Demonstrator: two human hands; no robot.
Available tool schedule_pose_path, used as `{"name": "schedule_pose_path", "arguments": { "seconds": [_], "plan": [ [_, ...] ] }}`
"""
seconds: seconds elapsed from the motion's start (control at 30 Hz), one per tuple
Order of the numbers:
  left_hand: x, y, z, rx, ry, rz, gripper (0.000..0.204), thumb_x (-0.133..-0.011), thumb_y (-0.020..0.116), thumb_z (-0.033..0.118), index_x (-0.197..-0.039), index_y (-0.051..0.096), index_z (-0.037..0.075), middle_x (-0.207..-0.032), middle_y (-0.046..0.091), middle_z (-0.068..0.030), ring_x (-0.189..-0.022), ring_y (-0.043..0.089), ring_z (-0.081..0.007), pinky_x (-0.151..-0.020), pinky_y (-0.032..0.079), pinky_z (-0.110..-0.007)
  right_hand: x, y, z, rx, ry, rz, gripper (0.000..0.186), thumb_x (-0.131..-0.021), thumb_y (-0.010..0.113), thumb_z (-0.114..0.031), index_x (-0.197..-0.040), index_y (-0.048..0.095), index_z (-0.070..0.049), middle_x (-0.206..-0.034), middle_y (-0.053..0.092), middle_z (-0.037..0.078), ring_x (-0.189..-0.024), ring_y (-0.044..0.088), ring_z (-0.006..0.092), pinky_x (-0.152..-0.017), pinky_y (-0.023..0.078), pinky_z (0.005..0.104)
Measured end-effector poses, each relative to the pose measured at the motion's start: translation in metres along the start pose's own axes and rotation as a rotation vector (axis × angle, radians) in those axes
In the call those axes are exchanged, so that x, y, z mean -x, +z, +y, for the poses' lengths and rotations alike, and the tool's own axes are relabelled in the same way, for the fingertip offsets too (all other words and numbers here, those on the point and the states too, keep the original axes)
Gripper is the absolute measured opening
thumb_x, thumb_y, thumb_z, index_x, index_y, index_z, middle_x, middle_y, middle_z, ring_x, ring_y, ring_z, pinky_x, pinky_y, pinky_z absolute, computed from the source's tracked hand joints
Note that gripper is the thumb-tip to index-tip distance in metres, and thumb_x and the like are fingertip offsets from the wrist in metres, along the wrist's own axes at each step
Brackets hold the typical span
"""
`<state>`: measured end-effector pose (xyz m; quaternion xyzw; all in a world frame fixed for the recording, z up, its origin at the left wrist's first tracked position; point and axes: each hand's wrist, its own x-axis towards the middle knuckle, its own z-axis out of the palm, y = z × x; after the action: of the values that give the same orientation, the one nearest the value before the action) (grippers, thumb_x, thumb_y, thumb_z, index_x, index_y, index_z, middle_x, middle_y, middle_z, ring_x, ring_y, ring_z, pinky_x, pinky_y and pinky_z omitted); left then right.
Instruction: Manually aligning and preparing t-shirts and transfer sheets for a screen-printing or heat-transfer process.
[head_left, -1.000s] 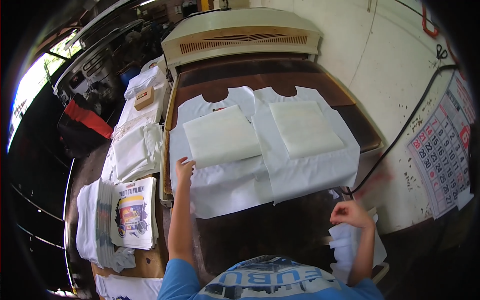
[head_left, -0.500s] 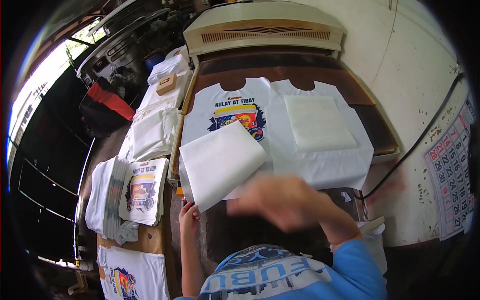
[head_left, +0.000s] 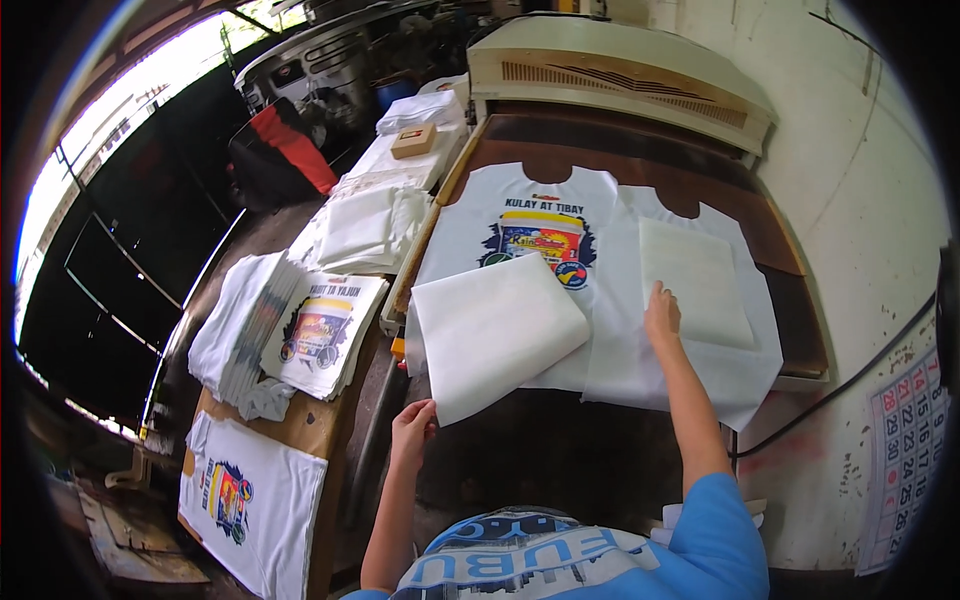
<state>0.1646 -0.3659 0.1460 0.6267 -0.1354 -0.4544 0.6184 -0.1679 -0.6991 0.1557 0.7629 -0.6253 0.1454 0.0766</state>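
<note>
My left hand (head_left: 413,432) pinches the near-left corner of a white sheet (head_left: 495,340), angled across the left white shirt (head_left: 455,250) and off its lower edge, uncovering much of a colourful bucket print (head_left: 540,235). My right hand (head_left: 663,312) is at the left side of another white sheet (head_left: 700,270) on the right shirt (head_left: 750,380), fingers bent together; what they hold, if anything, I cannot make out. Both shirts lie side by side on the brown bed (head_left: 510,135) of a cream press (head_left: 620,80).
Left of the press, a long table holds folded white cloths (head_left: 365,235), printed stacks (head_left: 320,330), a small cardboard box (head_left: 413,142) and a printed shirt (head_left: 250,505). A black-and-red cover (head_left: 280,150) stands behind. At right are a wall, black cable (head_left: 850,375) and calendar (head_left: 900,460).
The left sheet has been drawn down toward me by my left hand, exposing the print. My right hand has swept from low right up onto the right sheet. The view has turned leftward.
</note>
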Motion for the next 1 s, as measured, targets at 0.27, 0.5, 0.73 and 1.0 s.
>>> {"name": "schedule_pose_path", "arguments": {
  "seconds": [0.27, 0.5, 0.73, 1.0],
  "plan": [
    [-0.005, -0.015, 0.002, -0.062, 0.005, -0.134, 0.012, -0.078, 0.064, 0.018, -0.082, 0.063, 0.007, -0.069, 0.057, 0.0038, -0.056, 0.046, -0.003, -0.051, 0.037, -0.017, 0.0, -0.003, -0.008, 0.07, 0.125, -0.045, 0.028, -0.074, 0.057, -0.001, -0.096, 0.04, 0.002, -0.088, 0.055, 0.019, -0.083, 0.058, 0.0308, -0.068, 0.053, 0.0337],
    [-0.021, -0.044, 0.015, -0.127, -0.073, -0.244, 0.011, -0.078, 0.064, 0.017, -0.081, 0.064, 0.006, -0.07, 0.058, 0.0019, -0.057, 0.047, -0.0042, -0.052, 0.037, -0.018, -0.002, 0.011, -0.03, 0.24, 0.069, 0.073, 0.024, -0.076, 0.056, 0.0, -0.096, 0.042, 0.0, -0.083, 0.057, 0.017, -0.08, 0.06, 0.0291, -0.066, 0.053, 0.0324],
    [-0.045, -0.057, 0.026, -0.212, -0.004, -0.461, 0.013, -0.078, 0.063, 0.014, -0.082, 0.065, 0.001, -0.068, 0.057, 0.0025, -0.063, 0.047, -0.0034, -0.057, 0.035, -0.018, 0.007, -0.038, -0.14, 0.177, -0.11, 0.108, 0.012, -0.082, 0.044, -0.002, -0.094, 0.046, -0.001, -0.079, 0.058, 0.016, -0.075, 0.061, 0.0288, -0.059, 0.052, 0.0357],
    [-0.057, -0.046, 0.032, -0.134, -0.023, -0.577, 0.023, -0.087, 0.053, 0.019, -0.089, 0.062, -0.002, -0.072, 0.06, -0.0032, -0.064, 0.055, -0.0082, -0.061, 0.045, -0.021, 0.143, -0.099, -0.313, -0.129, -0.43, -0.411, 0.022, -0.071, 0.051, 0.004, -0.09, 0.04, 0.001, -0.079, 0.058, 0.019, -0.077, 0.06, 0.0333, -0.065, 0.051, 0.0384]
  ]
}}
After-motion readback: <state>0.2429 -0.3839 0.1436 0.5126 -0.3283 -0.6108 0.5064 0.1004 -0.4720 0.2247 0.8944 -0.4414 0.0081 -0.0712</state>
